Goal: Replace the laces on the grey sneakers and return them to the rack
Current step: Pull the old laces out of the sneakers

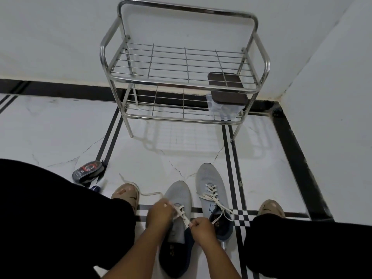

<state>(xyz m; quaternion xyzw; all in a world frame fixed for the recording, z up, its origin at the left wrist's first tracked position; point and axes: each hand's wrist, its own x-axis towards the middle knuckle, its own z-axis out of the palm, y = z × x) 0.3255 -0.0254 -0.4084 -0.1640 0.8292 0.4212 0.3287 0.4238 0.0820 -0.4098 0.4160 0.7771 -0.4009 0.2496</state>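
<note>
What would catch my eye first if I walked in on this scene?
Probably the two hands low in the middle: the left hand and right hand each pinch a white lace over the left grey sneaker on the floor. Beside it, the right grey sneaker is already laced. Behind them stands a shiny steel shoe rack against the wall, holding a dark brown box on its lower shelf.

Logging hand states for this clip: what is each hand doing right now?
Left hand: fingers pinch the white lace over the near grey sneaker.
Right hand: curled, pinching the same lace lower down.
</note>
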